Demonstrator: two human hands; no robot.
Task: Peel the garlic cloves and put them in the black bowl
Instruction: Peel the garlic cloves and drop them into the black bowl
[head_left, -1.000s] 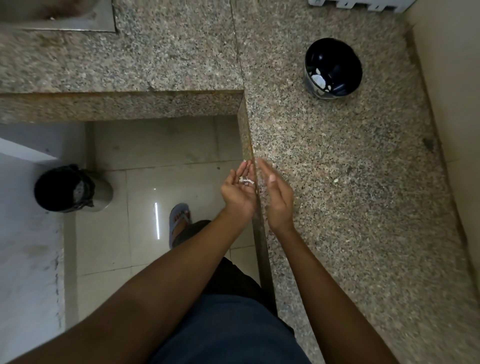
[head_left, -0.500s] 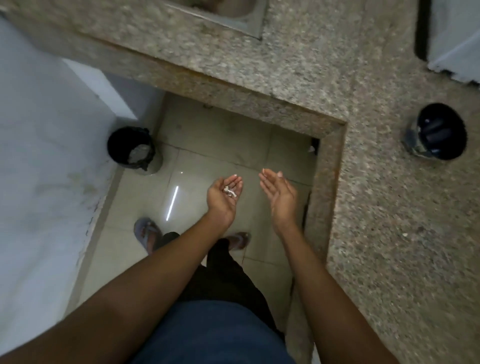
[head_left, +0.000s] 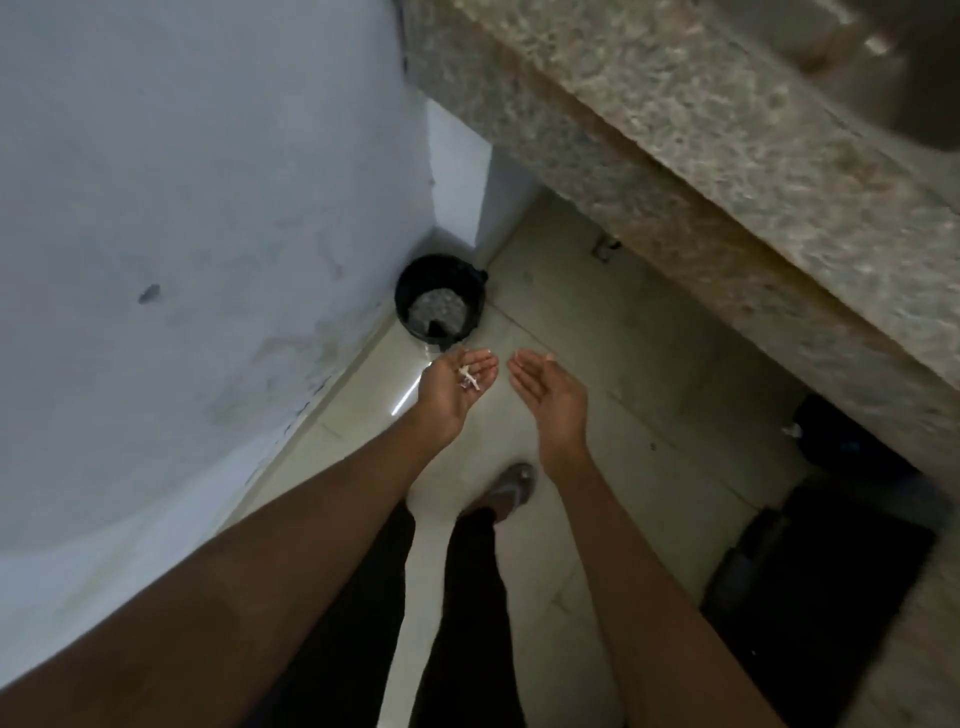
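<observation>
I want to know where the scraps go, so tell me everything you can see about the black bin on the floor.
The bin is a small round container with a black liner folded over its rim, standing upright on the pale tiled floor in the corner by the white wall. It is open, with no lid in view. Inside lies something grey and crumpled, too blurred to identify. The left hand, palm up with white peels, is just in front of it, not touching.

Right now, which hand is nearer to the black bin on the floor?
Left. The left hand, palm up and cupping white garlic peels, is just before the black bin. The right hand is empty, farther to the right of it.
</observation>
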